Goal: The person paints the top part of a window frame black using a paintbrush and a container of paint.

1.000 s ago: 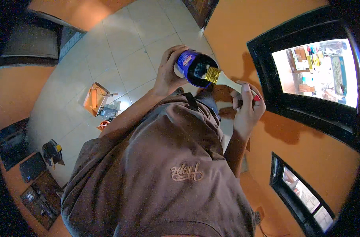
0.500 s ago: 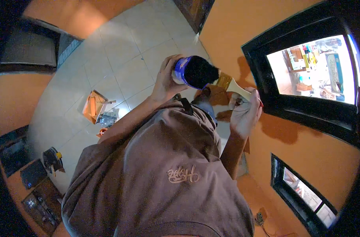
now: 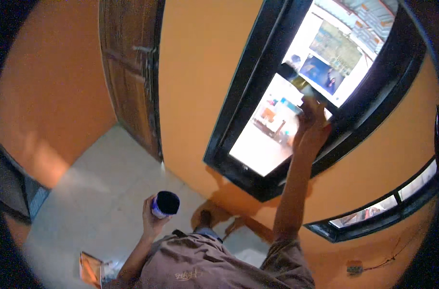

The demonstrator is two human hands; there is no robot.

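Holding a blue-and-white can (image 3: 165,204) in my left hand (image 3: 152,222), I keep my fingers wrapped around its side, low in front of me and over the pale floor (image 3: 103,173). The can's round mouth faces up toward my head and looks dark inside. My right arm is raised to the big window (image 3: 244,103), and my right hand (image 3: 313,117) is closed around the handle of a brush (image 3: 300,85). Both hand and brush are blurred, so I cannot make out how each finger sits. The brush points up and to the left, its gold band showing beyond my fingers and its dark bristles by the black bar between the two panes; I cannot tell whether they touch it. The can and the brush are well apart. Around the window frame runs an orange wall (image 3: 200,72), with a brown wooden door (image 3: 129,65) to its left. A long, low window (image 3: 366,213) lies to the right, and an orange object (image 3: 90,269) rests on the floor at lower left, near my left forearm.
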